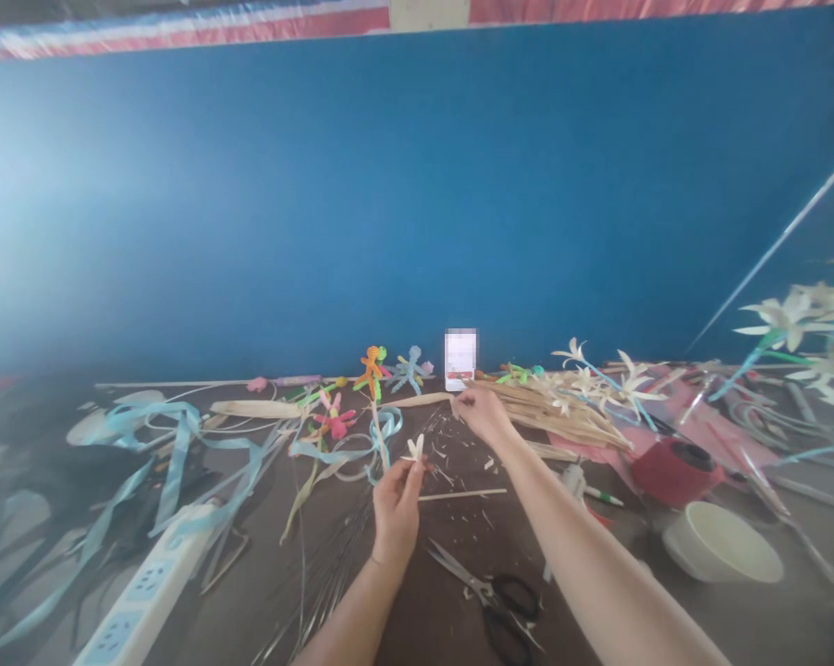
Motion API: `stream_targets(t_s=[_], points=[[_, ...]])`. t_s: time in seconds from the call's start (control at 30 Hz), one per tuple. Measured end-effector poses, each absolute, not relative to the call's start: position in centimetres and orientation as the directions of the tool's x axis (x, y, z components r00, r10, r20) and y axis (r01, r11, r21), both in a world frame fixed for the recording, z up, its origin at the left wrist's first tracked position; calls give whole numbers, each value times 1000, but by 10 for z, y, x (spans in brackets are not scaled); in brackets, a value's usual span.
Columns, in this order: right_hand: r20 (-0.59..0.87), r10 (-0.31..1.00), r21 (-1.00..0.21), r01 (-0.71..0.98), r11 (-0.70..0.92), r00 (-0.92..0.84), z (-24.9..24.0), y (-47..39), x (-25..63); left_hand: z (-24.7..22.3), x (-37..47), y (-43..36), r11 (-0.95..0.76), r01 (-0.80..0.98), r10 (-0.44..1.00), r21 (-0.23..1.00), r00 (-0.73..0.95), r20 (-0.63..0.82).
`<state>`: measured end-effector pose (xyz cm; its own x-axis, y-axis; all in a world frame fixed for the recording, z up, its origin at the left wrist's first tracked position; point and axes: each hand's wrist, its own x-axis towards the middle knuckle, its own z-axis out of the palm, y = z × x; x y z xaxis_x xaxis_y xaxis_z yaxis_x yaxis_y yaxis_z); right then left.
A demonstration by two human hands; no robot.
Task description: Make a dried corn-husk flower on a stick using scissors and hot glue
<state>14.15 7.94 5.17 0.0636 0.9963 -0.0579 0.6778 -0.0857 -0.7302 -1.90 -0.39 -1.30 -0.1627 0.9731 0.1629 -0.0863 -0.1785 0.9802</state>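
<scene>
Pinching a small cream flower [415, 449] between thumb and fingertips, the left hand [395, 504] holds it upright over the middle of the table [361, 592], petals up and clear of the skin. That grip looks right for such a frail piece: light pressure low on the base, so the petals are not crushed. Just nearer than the hand, black-handled scissors [490, 592] lie open-bladed towards the near edge, and thin wires [320, 583] fan out beside the left forearm; a white power strip [146, 592] lies towards the near left corner. A loose stick [462, 495] lies just right of the flower among pale scraps.

Farther back, the right hand [483, 413] reaches to the end of a bundle of pale strips [562, 416], its fingertips closed together on one strip's tip, as far as the view shows. Drawing a single strip out cleanly probably calls for a pull along its length, so the rest of the pile stays put.

To the right stand a red spool [673, 467] and a white bowl [722, 546]; pale blue ribbon [181, 444] loops across the left half. Along the far edge stand small bright figures [374, 365], a white phone [459, 356] propped against the blue wall [417, 185], and finished cream flowers on stems [618, 375] towards the far right corner.
</scene>
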Motion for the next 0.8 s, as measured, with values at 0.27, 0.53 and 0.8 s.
stream_targets(t_s=[0.27,0.53,0.8], points=[[-130,981,-938,-304,-169,-142,25,3,146,-8,-4,-11,-18,-248,999,969,29,26],[-126,991,-967,-219,-134,-47,7,-12,135,-1,-2,-12,73,-258,994,964,100,-49],[9,1000,-1000,18,9,-11,6,-18,134,-1,-5,-10,-54,-67,998,996,25,56]])
